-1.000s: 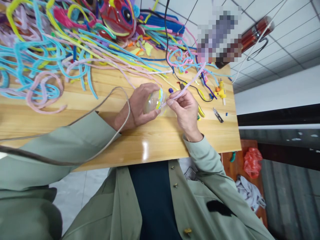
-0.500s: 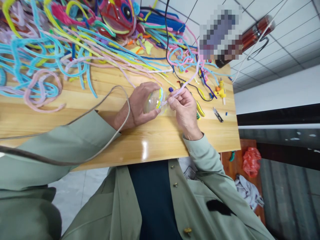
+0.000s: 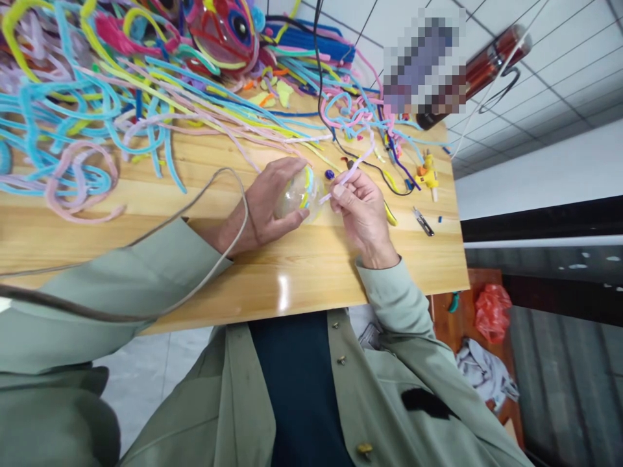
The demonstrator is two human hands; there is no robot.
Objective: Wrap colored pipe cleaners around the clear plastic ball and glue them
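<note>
Above the near edge of the worktop (image 3: 272,279), about midway along it, the left hand (image 3: 265,211) holds a clear round shell (image 3: 289,198), its fingers curved over the far side and the thumb along the near side. This side grip seems chosen to steady the shell while leaving its 2 bands (image 3: 307,186), 1 yellow and 1 pale blue, exposed toward the right hand (image 3: 365,214). That hand pinches a lilac fuzzy stem (image 3: 363,157) between thumb and index finger, close to its lower end, probably for fine control; whether the tip touches the shell, I cannot tell. The stem's free length rises toward the far edge.

The heap of coloured stems (image 3: 97,84) spreads along the far edge and far left corner, apparently within reach. Near the right edge lie a yellow glue gun (image 3: 428,175) and a utility knife (image 3: 423,222).

Both wrists hover above the wood, the left forearm slanting in, the right bent inward, its remaining fingers curled.
</note>
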